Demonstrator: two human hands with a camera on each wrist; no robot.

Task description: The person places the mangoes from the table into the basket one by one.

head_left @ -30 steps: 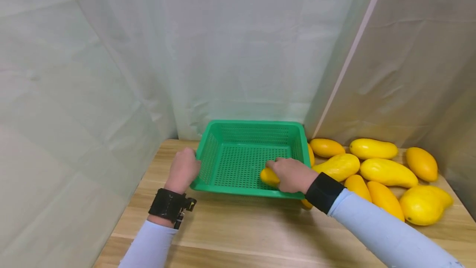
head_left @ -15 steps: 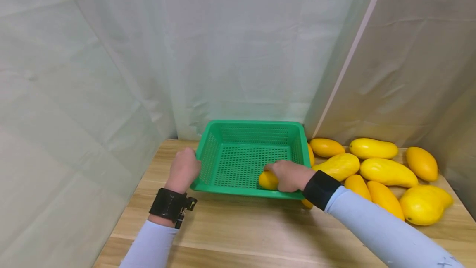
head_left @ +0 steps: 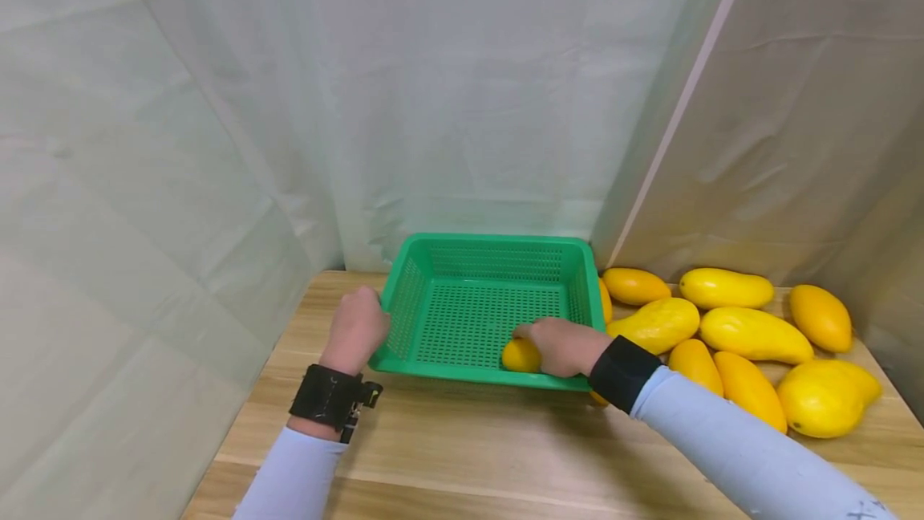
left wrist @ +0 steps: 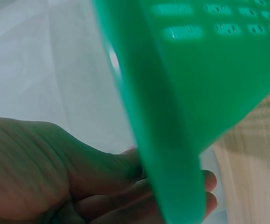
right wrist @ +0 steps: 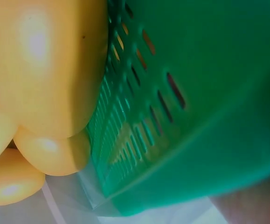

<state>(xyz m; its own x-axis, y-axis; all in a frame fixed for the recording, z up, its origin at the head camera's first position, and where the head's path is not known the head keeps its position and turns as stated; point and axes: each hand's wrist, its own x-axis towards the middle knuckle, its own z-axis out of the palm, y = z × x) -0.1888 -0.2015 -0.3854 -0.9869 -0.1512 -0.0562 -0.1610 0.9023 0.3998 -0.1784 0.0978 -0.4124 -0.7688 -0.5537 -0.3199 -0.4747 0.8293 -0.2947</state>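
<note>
A green plastic basket (head_left: 498, 243) with slotted walls stands on the wooden table. My left hand (head_left: 357, 327) holds its left rim; in the left wrist view, the thumb and fingers of the left hand (left wrist: 93, 172) lie on either side of the basket's rim (left wrist: 162, 140). Inside the basket, at the front right, my right hand (head_left: 566, 346) grips a yellow-orange mango (head_left: 521, 355), whose left end shows. The mango's other end is hidden under the hand. In the right wrist view, the basket wall (right wrist: 209, 116) covers most of that hand.
Several yellow and orange fruits lie on the table right of the basket, among them a long yellow one (head_left: 657, 325) near its wall and a large one (head_left: 826, 397) further right. Pale sheeting (head_left: 462, 103) hangs behind and at both sides. Bare wood (head_left: 462, 448) lies in front.
My right hand has sunk slightly toward the basket's front right corner, and the mango has tilted and dropped a little with it. The left hand stays on the rim.
</note>
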